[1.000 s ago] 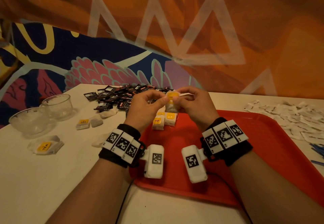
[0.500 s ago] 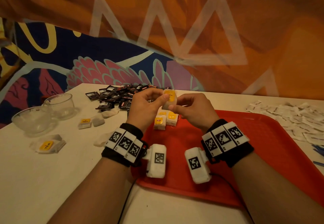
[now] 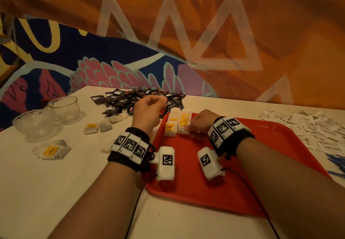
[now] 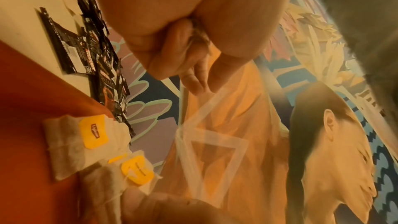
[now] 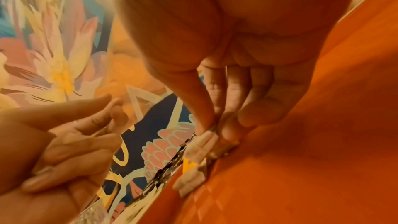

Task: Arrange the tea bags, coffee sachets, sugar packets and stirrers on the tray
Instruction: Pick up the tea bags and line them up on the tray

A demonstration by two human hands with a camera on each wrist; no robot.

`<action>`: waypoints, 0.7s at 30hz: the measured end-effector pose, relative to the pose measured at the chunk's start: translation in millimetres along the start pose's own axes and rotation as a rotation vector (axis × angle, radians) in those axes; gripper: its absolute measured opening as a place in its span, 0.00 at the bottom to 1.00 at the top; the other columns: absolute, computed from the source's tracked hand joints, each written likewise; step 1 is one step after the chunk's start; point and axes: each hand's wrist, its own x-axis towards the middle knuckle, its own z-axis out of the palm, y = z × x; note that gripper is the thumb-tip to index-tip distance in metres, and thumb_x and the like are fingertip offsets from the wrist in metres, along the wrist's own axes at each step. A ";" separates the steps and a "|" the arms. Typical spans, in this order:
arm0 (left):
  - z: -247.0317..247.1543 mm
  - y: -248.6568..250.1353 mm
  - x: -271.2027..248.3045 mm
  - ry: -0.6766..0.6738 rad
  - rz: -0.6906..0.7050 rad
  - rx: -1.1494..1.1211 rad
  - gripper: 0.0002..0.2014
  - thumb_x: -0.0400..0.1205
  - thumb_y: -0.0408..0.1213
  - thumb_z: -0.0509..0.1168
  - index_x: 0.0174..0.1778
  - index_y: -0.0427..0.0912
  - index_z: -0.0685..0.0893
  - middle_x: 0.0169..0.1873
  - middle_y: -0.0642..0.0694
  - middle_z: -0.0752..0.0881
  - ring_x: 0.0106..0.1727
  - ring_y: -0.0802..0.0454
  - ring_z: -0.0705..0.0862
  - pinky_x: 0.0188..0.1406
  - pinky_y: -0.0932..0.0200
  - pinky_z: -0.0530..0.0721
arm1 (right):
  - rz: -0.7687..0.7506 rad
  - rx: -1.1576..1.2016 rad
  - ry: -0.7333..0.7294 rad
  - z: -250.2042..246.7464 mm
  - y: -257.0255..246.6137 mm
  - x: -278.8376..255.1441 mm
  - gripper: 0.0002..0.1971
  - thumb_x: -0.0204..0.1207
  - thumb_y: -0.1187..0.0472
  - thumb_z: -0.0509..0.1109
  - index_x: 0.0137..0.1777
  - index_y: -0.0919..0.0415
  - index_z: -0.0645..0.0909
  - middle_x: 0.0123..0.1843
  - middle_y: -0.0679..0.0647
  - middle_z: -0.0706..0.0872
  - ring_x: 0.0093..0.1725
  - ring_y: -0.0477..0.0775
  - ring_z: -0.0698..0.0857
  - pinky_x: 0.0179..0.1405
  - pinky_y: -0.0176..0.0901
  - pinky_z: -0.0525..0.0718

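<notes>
A red tray (image 3: 261, 145) lies in front of me. Tea bags with yellow tags (image 3: 170, 128) sit in a group at its far left corner (image 4: 86, 142). My right hand (image 3: 188, 127) is low on the tray and pinches a tea bag (image 3: 183, 130) between thumb and forefinger (image 5: 200, 144), its edge against the tray beside the group. My left hand (image 3: 160, 101) hovers above the tray's left corner, fingers loosely curled and holding nothing (image 4: 200, 81). Black coffee sachets (image 3: 138, 98) are heaped behind it.
White sugar packets (image 3: 308, 124) are spread to the right of the tray, with blue stirrers (image 3: 337, 164) at the right edge. Loose tea bags (image 3: 51, 151) and two glass bowls (image 3: 35, 124) stand on the table's left side.
Both hands held one tea bag up between them. The left hand has let go and stays raised. The right hand has lowered the tea bag onto the tray beside the others.
</notes>
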 end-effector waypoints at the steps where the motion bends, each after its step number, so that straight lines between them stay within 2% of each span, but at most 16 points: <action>1: -0.4 0.1 -0.2 0.000 -0.003 -0.001 0.04 0.85 0.37 0.69 0.44 0.48 0.86 0.46 0.46 0.86 0.27 0.60 0.73 0.19 0.66 0.68 | 0.020 0.008 -0.008 2.1 0.5 2.1 0.11 0.73 0.56 0.80 0.48 0.65 0.91 0.43 0.56 0.94 0.49 0.54 0.91 0.63 0.54 0.87; 3: -1.6 0.0 -0.3 0.000 -0.011 -0.001 0.04 0.85 0.37 0.69 0.44 0.48 0.86 0.46 0.46 0.87 0.27 0.60 0.73 0.18 0.67 0.68 | 0.045 -0.019 -0.015 6.7 1.7 7.2 0.14 0.71 0.55 0.81 0.51 0.64 0.89 0.44 0.56 0.93 0.52 0.57 0.91 0.61 0.56 0.88; 7: -3.4 0.0 0.0 0.002 -0.039 -0.001 0.03 0.85 0.38 0.69 0.45 0.48 0.86 0.46 0.45 0.87 0.27 0.60 0.72 0.17 0.67 0.68 | 0.053 -0.089 0.035 14.5 2.1 17.2 0.26 0.61 0.49 0.85 0.56 0.61 0.86 0.48 0.57 0.92 0.51 0.60 0.91 0.55 0.57 0.89; 13: -3.6 -0.8 1.7 -0.004 -0.066 -0.010 0.04 0.86 0.41 0.68 0.47 0.47 0.86 0.43 0.47 0.85 0.26 0.60 0.72 0.19 0.65 0.67 | 0.057 -0.127 0.064 13.4 -0.1 15.1 0.28 0.59 0.46 0.86 0.55 0.60 0.84 0.49 0.58 0.91 0.50 0.60 0.90 0.55 0.56 0.89; 15: -3.5 -0.2 1.9 -0.018 -0.080 -0.037 0.10 0.88 0.45 0.64 0.48 0.44 0.86 0.40 0.47 0.84 0.22 0.61 0.70 0.16 0.66 0.65 | 0.060 -0.111 0.058 11.2 0.9 12.8 0.27 0.60 0.46 0.86 0.54 0.60 0.85 0.50 0.58 0.91 0.51 0.59 0.90 0.55 0.56 0.90; 18: -3.1 0.1 1.1 -0.043 -0.129 -0.086 0.21 0.90 0.54 0.55 0.50 0.43 0.85 0.38 0.46 0.84 0.18 0.61 0.70 0.15 0.66 0.64 | 0.046 -0.085 0.060 5.8 0.5 5.8 0.23 0.66 0.47 0.84 0.54 0.62 0.87 0.50 0.59 0.92 0.50 0.56 0.90 0.58 0.55 0.89; 21: -2.8 -0.4 -0.7 -0.093 -0.165 -0.127 0.29 0.89 0.61 0.47 0.55 0.41 0.84 0.37 0.45 0.86 0.18 0.57 0.70 0.14 0.66 0.63 | -0.072 -0.118 0.122 -1.5 -3.1 -7.6 0.18 0.70 0.48 0.81 0.51 0.60 0.85 0.48 0.55 0.90 0.53 0.56 0.88 0.57 0.49 0.88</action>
